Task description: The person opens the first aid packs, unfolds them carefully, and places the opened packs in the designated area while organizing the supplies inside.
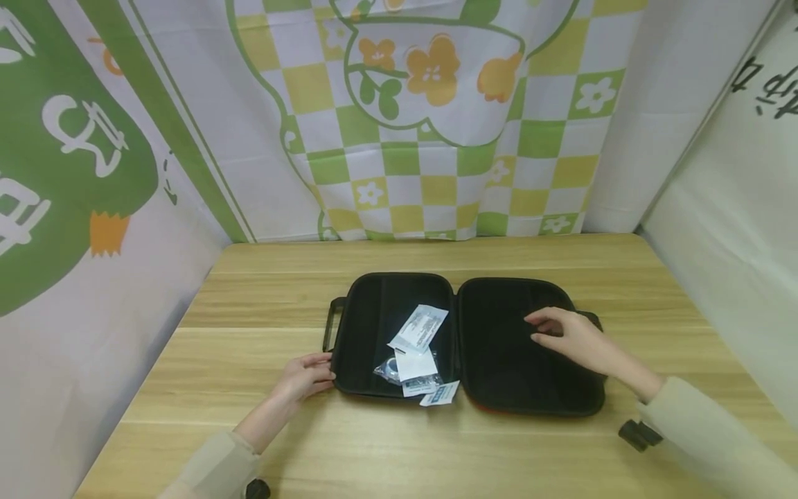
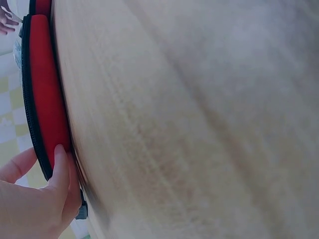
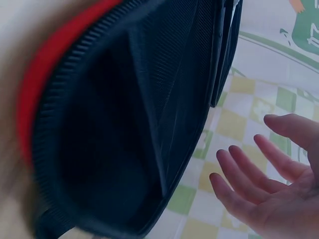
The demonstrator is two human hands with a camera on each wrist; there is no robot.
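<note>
A zippered case (image 1: pixel 530 374), black inside and red outside (image 2: pixel 45 79), lies spread wide on the table. My left hand (image 1: pixel 303 378) pinches the near left corner of its left half, thumb at the rim and fingers against the red side. Over the right half hovers my right hand (image 1: pixel 570 336), its fingers loosely bent and holding nothing. An inner pocket (image 3: pixel 144 109) of that half shows in the right wrist view. In the left half lie a pale blue-white packet (image 1: pixel 420 327), a white packet (image 1: pixel 415 365) and a clear bag (image 1: pixel 388 371) with something round inside.
A small printed packet (image 1: pixel 440 394) overhangs the case's front rim near the hinge. The carry handle (image 1: pixel 333 324) sticks out at the left. Behind the wooden table (image 1: pixel 399 450) hangs a checked, flowered curtain (image 1: pixel 399 159). White sheets flank both sides.
</note>
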